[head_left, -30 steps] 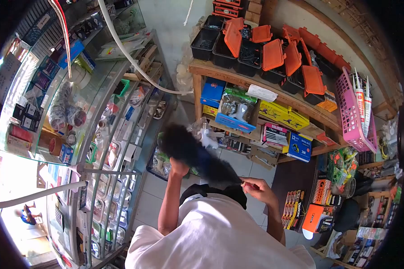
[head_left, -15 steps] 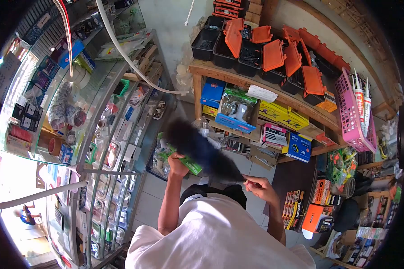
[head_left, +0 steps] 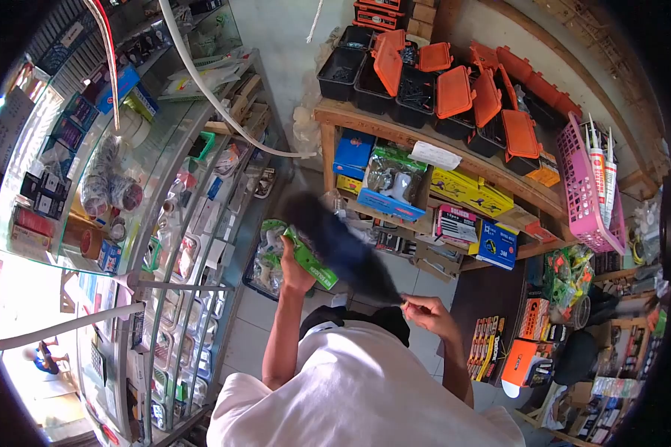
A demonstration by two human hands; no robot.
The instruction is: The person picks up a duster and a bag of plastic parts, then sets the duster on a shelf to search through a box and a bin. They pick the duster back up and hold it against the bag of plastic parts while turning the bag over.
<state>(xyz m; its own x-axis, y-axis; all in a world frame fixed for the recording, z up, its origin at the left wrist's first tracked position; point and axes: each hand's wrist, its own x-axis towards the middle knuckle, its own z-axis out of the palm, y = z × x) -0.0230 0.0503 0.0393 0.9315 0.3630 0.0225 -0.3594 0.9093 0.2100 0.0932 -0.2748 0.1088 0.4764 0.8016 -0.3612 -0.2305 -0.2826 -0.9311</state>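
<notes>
My left hand (head_left: 297,273) is closed around the green header (head_left: 313,266) of a clear plastic pack (head_left: 270,261); the pack's contents are not plain. The fingers of my right hand (head_left: 429,313) pinch the thin end of a dark, fluffy feather duster (head_left: 343,246). Motion blurs the duster's bushy head, which points away from me and to the left, overlapping the area just beyond the green header.
Glass display shelves (head_left: 179,186) full of small goods run along the left. Ahead, a wooden shelf (head_left: 443,153) bears black bins with orange lids (head_left: 455,93) and a pink basket (head_left: 585,186). Battery packs (head_left: 487,350) stand at right. A hanging pipe (head_left: 201,82) crosses the upper left.
The duster has swung a little to the right, off the green header, so more of it shows. My left hand has tilted the pack slightly.
</notes>
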